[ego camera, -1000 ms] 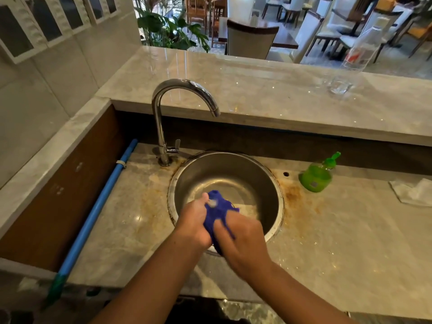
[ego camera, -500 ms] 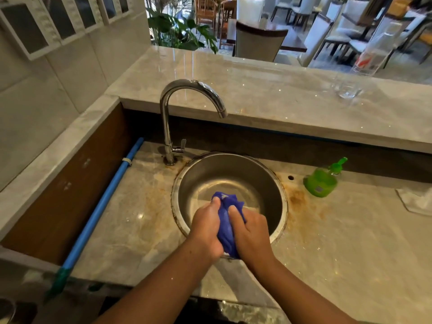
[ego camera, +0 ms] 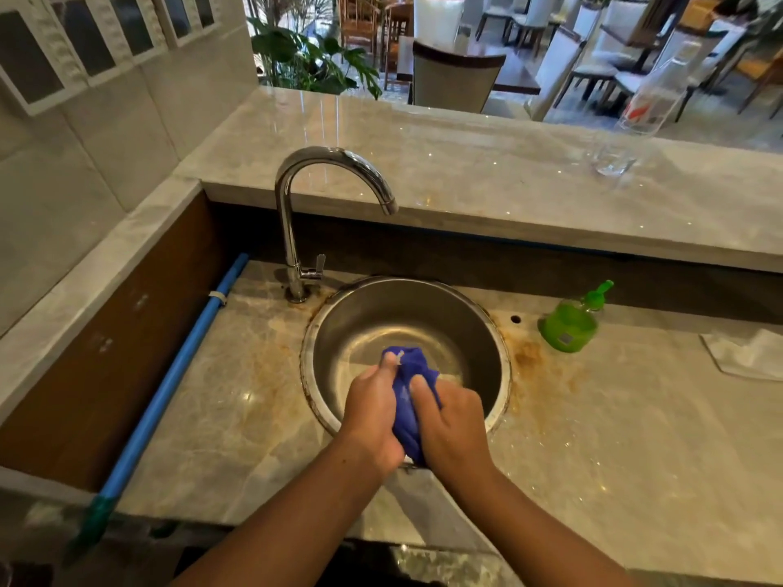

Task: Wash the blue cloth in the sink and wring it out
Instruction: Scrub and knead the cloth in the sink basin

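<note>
The blue cloth (ego camera: 409, 398) is bunched into a tight roll between both hands, over the near edge of the round steel sink (ego camera: 373, 315). My left hand (ego camera: 370, 417) grips its left side, thumb up near the cloth's top. My right hand (ego camera: 455, 421) grips its right side, fingers curled around it. Most of the cloth is hidden inside the two fists. The chrome tap (ego camera: 296, 230) stands behind the sink at the left, its spout over the basin; no water is visible running.
A green soap dispenser (ego camera: 570, 326) sits right of the sink. A white cloth (ego camera: 750, 353) lies at the far right. A blue pipe (ego camera: 169, 383) runs along the left wall. An upper marble ledge (ego camera: 466, 180) holds a clear glass (ego camera: 610, 158).
My hands have stayed on the cloth over the sink's near edge, twisting it: the right hand rolled from over the cloth to beside it. The camera has shifted slightly.
</note>
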Demonstrator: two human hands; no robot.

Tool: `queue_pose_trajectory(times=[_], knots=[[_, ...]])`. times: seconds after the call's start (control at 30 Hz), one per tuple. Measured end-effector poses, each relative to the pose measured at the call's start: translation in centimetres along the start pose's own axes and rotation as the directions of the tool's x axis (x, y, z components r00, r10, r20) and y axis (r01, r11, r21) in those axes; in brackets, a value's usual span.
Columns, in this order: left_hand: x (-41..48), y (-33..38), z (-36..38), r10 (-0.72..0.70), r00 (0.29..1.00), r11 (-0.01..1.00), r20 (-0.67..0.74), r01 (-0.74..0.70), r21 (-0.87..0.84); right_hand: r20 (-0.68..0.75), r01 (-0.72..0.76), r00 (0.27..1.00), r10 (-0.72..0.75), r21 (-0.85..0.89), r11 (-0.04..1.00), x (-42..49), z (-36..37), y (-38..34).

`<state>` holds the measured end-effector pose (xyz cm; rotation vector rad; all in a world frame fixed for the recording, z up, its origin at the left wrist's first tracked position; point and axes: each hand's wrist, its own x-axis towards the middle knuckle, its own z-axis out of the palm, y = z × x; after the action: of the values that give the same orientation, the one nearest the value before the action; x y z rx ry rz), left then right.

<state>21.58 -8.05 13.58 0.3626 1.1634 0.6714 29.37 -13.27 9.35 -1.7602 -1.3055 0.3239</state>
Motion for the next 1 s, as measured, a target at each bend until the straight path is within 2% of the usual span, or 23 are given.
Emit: queue_pose_trajectory(times=[0.1, 0.13, 0.17, 0.23, 0.3, 0.37, 0.4, 0.43, 0.47, 0.5, 0.57, 0.63, 0.67, 0.7, 0.77, 0.8, 0.83, 0.9, 0.97, 1.0], knots=[[0.0, 0.7, 0.0, 0.008, 1.0, 1.0, 0.008, -0.008, -0.023, 0.065, 0.188, 0.981, -0.182, -0.114, 0.976, -1.4, -0.2, -1.0], [0.1, 0.6, 0.0, -0.005, 1.0, 1.0, 0.014, 0.006, -0.02, 0.079, 0.176, 0.983, -0.168, -0.114, 0.978, -1.1, -0.2, -0.7], [0.0, 0.4, 0.1, 0.007, 0.999, 1.0, 0.036, -0.007, -0.01, 0.077, 0.096, 0.993, -0.089, -0.088, 0.992, -0.2, -0.2, 0.1], [-0.6, -0.3, 0.5, 0.058, 0.994, 0.997, 0.096, -0.062, 0.038, 0.095, -0.214, 0.974, 0.206, 0.078, 0.974, 2.1, -0.5, 1.3], [-0.9, -0.2, 0.8, 0.136, 0.981, 0.989, 0.136, -0.142, 0.031, 0.163, -0.431, 0.902, 0.399, 0.304, 0.85, 3.4, -1.0, 1.5], [-0.8, 0.7, 0.2, 0.236, 0.967, 0.971, 0.097, -0.238, 0.002, 0.178, -0.523, 0.839, 0.514, 0.521, 0.674, 3.5, -1.3, 0.9], [-0.6, 1.2, -0.2, 0.278, 0.957, 0.959, 0.077, -0.281, 0.027, 0.181, -0.557, 0.798, 0.575, 0.585, 0.59, 3.5, -1.7, 0.5], [-0.6, 1.6, -0.6, 0.306, 0.95, 0.948, 0.069, -0.31, 0.076, 0.167, -0.564, 0.775, 0.609, 0.618, 0.548, 3.6, -2.0, 0.2], [-0.6, 1.7, -1.0, 0.329, 0.942, 0.932, 0.066, -0.335, 0.135, 0.12, -0.533, 0.794, 0.595, 0.609, 0.587, 3.7, -2.3, -0.2], [-0.5, 1.8, -1.2, 0.362, 0.93, 0.911, 0.06, -0.366, 0.191, 0.054, -0.467, 0.845, 0.532, 0.558, 0.686, 3.8, -2.5, -0.6], [-0.5, 1.8, -1.2, 0.46, 0.885, 0.838, 0.072, -0.459, 0.295, -0.043, -0.235, 0.963, 0.266, 0.35, 0.907, 3.6, -2.4, -2.1], [-0.7, 1.3, -0.6, 0.535, 0.835, 0.762, 0.126, -0.542, 0.354, -0.008, -0.046, 0.999, 0.048, 0.166, 0.985, 2.9, -1.2, -3.2], [-1.0, 0.8, -0.1, 0.539, 0.827, 0.749, 0.16, -0.557, 0.359, 0.007, -0.061, 0.998, 0.061, 0.138, 0.989, 3.0, -0.6, -3.1], [-1.6, 0.2, 0.3, 0.528, 0.824, 0.752, 0.204, -0.565, 0.34, 0.009, -0.144, 0.989, 0.145, 0.193, 0.971, 3.5, -0.4, -3.0], [-2.2, -0.9, 0.9, 0.523, 0.79, 0.722, 0.319, -0.61, 0.327, 0.042, -0.338, 0.937, 0.347, 0.362, 0.869, 4.8, -0.4, -2.0], [-2.4, -1.1, 1.0, 0.531, 0.767, 0.68, 0.36, -0.639, 0.358, 0.038, -0.39, 0.911, 0.411, 0.403, 0.828, 4.9, -0.6, -1.8], [-2.2, -0.9, 1.1, 0.555, 0.747, 0.646, 0.366, -0.664, 0.377, 0.006, -0.399, 0.898, 0.44, 0.43, 0.809, 4.5, -0.8, -2.2], [-0.8, 0.2, 1.1, 0.623, 0.735, 0.624, 0.267, -0.673, 0.397, -0.087, -0.312, 0.916, 0.391, 0.46, 0.832, 3.2, -0.7, -3.8], [-0.1, 0.5, 0.8, 0.63, 0.756, 0.65, 0.179, -0.639, 0.412, -0.113, -0.226, 0.949, 0.295, 0.41, 0.883, 2.0, -0.6, -5.3], [-0.4, 0.1, 0.8, 0.604, 0.773, 0.669, 0.195, -0.625, 0.403, -0.114, -0.24, 0.944, 0.309, 0.402, 0.883, 2.3, -0.4, -5.1]])
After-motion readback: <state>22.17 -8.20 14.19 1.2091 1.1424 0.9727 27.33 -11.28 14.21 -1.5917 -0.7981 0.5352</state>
